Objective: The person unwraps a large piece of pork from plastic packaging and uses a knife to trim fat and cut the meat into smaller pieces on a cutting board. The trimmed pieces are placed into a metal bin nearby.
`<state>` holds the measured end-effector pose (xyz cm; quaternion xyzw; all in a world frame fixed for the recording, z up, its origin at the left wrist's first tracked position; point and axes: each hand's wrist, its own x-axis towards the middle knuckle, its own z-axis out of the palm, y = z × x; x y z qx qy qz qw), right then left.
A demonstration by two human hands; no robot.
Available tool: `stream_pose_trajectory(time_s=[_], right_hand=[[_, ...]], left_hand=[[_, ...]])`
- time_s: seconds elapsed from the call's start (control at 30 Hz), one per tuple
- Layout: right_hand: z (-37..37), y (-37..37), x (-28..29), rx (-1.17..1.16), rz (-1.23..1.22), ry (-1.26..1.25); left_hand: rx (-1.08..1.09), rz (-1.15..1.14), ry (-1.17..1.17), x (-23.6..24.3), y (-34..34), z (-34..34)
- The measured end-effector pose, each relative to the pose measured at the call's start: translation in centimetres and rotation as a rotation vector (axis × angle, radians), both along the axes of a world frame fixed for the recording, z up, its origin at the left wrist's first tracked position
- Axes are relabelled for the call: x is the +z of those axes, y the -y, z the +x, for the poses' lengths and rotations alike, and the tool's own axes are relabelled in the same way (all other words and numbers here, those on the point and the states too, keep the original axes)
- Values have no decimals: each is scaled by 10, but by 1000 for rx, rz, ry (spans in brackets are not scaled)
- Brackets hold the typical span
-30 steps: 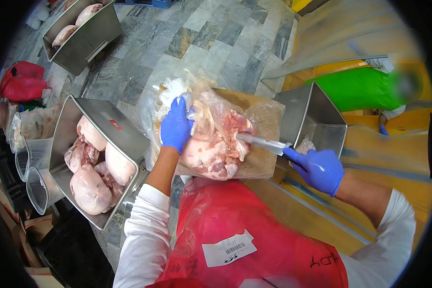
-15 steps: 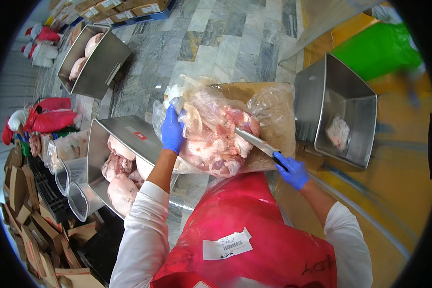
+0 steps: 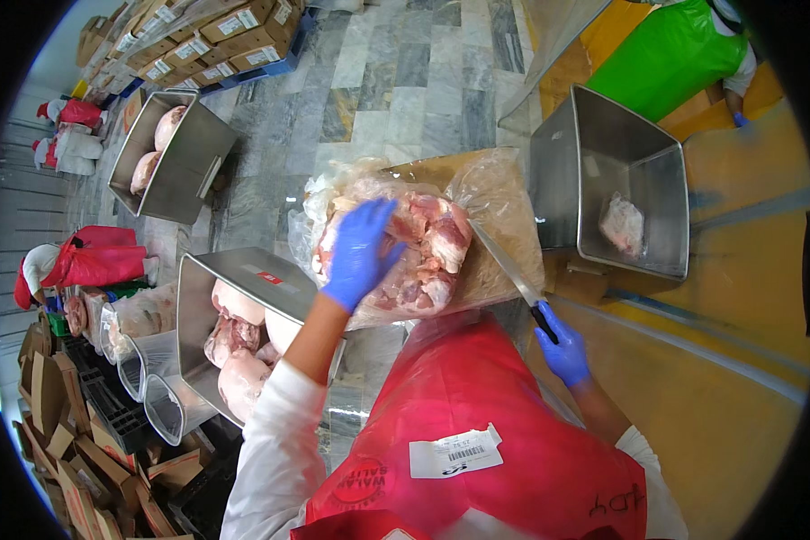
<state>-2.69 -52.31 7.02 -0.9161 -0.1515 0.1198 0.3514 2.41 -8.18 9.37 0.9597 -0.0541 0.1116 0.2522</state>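
Observation:
Before me a large block of raw meat [image 3: 432, 247] rests on clear plastic wrap [image 3: 490, 198] over a cardboard box [image 3: 517, 247]. My left hand [image 3: 362, 252], in a blue glove, lies over the left part of the meat with its fingers stretched out. In my right hand [image 3: 564, 346], also gloved in blue, is the black handle of a long knife [image 3: 506, 263]. The blade points up and left, its tip at the right edge of the meat. Loose plastic bunches at the meat's left side.
At right stands a steel bin [image 3: 616, 144] holding one wrapped piece [image 3: 623, 225]. Another steel bin [image 3: 243, 261] at left holds several meat pieces, and a third [image 3: 184, 166] stands farther off. A co-worker in a green apron [image 3: 666, 58] is beyond. Flattened cardboard [image 3: 72, 450] lies lower left.
My left hand has let go of the plastic and moved right and down onto the meat. The knife has drawn back to the meat's right edge. More of the meat's cut surface shows.

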Motion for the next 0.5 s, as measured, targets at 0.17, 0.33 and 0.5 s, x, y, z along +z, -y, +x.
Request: stream_pose_trajectory(time_s=[0.17, 0.33, 0.5], right_hand=[[13, -37, 18, 156, -168, -27], [6, -54, 35, 134, -185, -87], [0, -51, 39, 84, -150, -125]], left_hand=[[-74, 318, -149, -16, 25, 14], [-48, 208, -34, -53, 43, -20], [173, -190, -119, -57, 58, -25]])
